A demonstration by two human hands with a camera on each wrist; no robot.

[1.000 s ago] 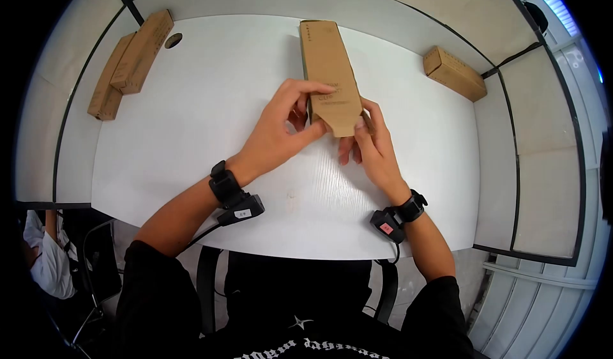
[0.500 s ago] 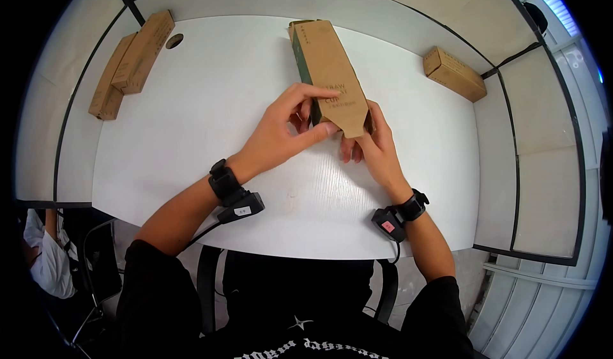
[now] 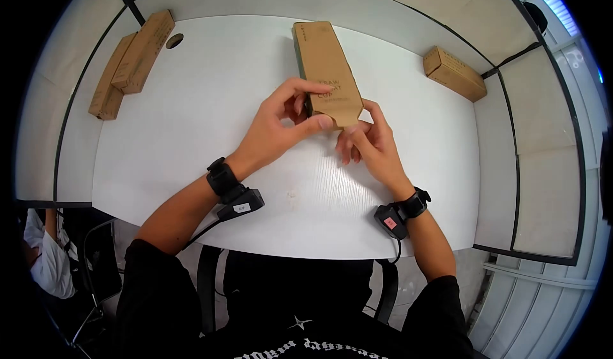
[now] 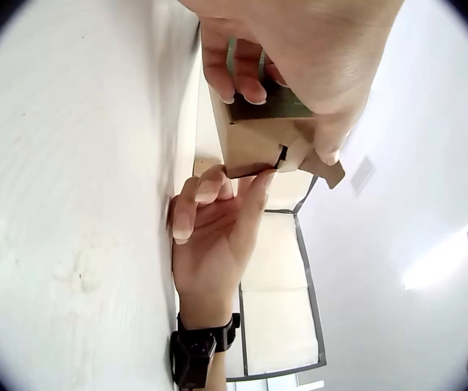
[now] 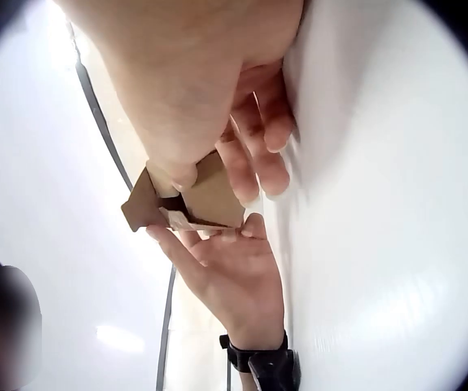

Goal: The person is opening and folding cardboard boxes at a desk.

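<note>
A long brown cardboard box (image 3: 329, 59) with printed text lies at the middle of the table, its near end flap (image 3: 345, 117) raised. The left hand (image 3: 271, 126) grips the box's near left side, index finger across the top and thumb at the flap. At the near end, the right hand (image 3: 377, 147) has its thumb and index finger on the end flaps. The left wrist view shows the folded end panel (image 4: 258, 142), with a small dark slot and a flap (image 4: 325, 169) sticking out. In the right wrist view a dark gap shows beside the end panel (image 5: 214, 191).
Two brown boxes (image 3: 143, 52) stand together at the table's back left, near a round hole (image 3: 174, 41). Another brown box (image 3: 454, 73) lies at the back right against the partition (image 3: 504, 161). Part of a seated person (image 3: 51, 263) shows beyond the table at lower left.
The box swung its far end left and then partly back. The right hand's thumb has moved left along the near end, while the left hand has kept its grip.
</note>
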